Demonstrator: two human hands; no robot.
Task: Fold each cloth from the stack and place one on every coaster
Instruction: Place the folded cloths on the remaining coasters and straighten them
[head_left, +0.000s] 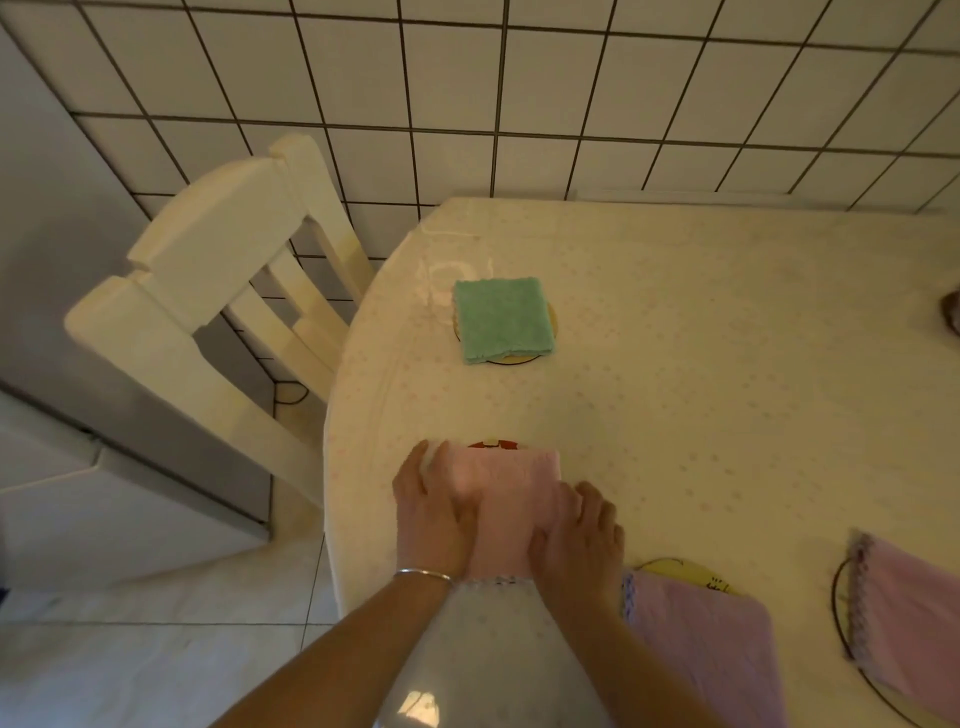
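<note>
Both hands, left (434, 512) and right (576, 535), lie flat and open on the pink cloth (511, 499) between them, its far edge over a coaster (492, 445) on the desk (701, 364); best press evenly and centre it.

Cloths (503, 319) on coasters (524, 357) on table (727, 338)

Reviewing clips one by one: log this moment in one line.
hands: left, right pressing pink cloth flat | under it: coaster | green cloth placed
</note>
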